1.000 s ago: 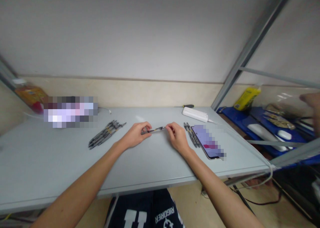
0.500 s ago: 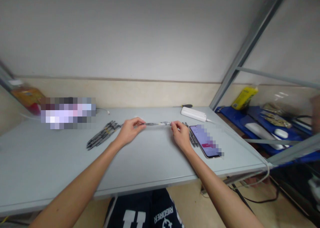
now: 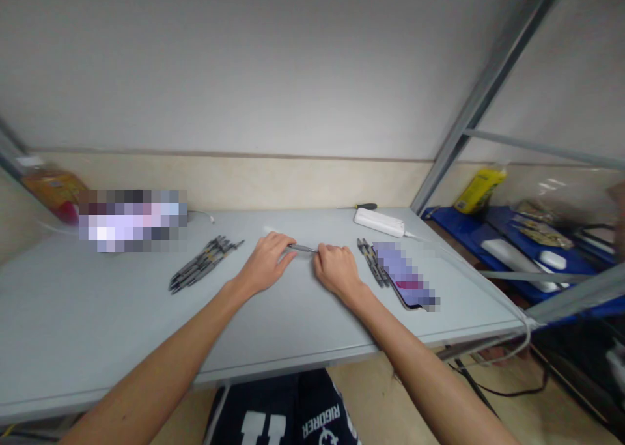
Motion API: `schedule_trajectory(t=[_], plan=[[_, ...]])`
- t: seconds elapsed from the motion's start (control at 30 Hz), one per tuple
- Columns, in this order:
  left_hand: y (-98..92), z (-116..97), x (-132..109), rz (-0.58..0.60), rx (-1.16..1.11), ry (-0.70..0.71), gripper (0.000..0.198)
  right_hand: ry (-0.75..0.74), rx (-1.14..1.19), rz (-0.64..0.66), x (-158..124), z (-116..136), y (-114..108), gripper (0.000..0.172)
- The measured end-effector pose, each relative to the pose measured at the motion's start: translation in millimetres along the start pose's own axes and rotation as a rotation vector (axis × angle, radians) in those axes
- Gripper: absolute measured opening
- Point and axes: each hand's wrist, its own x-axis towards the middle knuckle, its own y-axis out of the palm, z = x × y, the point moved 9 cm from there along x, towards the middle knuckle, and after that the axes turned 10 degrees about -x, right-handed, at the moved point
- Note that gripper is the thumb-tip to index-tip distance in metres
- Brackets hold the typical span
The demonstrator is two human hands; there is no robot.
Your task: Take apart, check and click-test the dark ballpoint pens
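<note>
Fingers of the left hand (image 3: 266, 260) and right hand (image 3: 336, 268) are closed on opposite ends of a grey pen (image 3: 303, 248), which bridges them; left of the fingers lies a pile of pens (image 3: 202, 264); to their right, a smaller row of pens (image 3: 374, 262), then a smartphone (image 3: 401, 270); beyond them, rightward, a screwdriver (image 3: 367, 206).

On the desk (image 3: 278, 324), pens (image 3: 373, 264) lie just left of the phone (image 3: 399, 268), a pen pile (image 3: 200, 266) farther left, a screwdriver (image 3: 367, 206) behind.
</note>
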Motion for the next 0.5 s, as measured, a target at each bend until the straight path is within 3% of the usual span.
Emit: schedule_trajectory(t=[0.13, 0.3, 0.4, 0.5], plan=[[9.0, -28.2, 0.4, 0.036, 0.443, 0.122, 0.027, 0.089, 0.210, 0.188, 6.3, -7.7, 6.4, 0.030], [25.0, -30.1, -1.0, 0.118, 0.606, 0.092, 0.016, -0.048, 0.526, 0.505, 7.0, 16.4, 10.0, 0.032], [26.9, -19.5, -2.8, 0.131, 0.617, 0.018, 0.019, -0.035, 0.400, 0.464, 6.1, 22.1, 7.2, 0.028], [26.7, -8.2, -4.1, 0.157, 0.595, -0.072, 0.022, -0.004, 0.153, 0.263, 5.6, 25.4, -3.4, 0.031]])
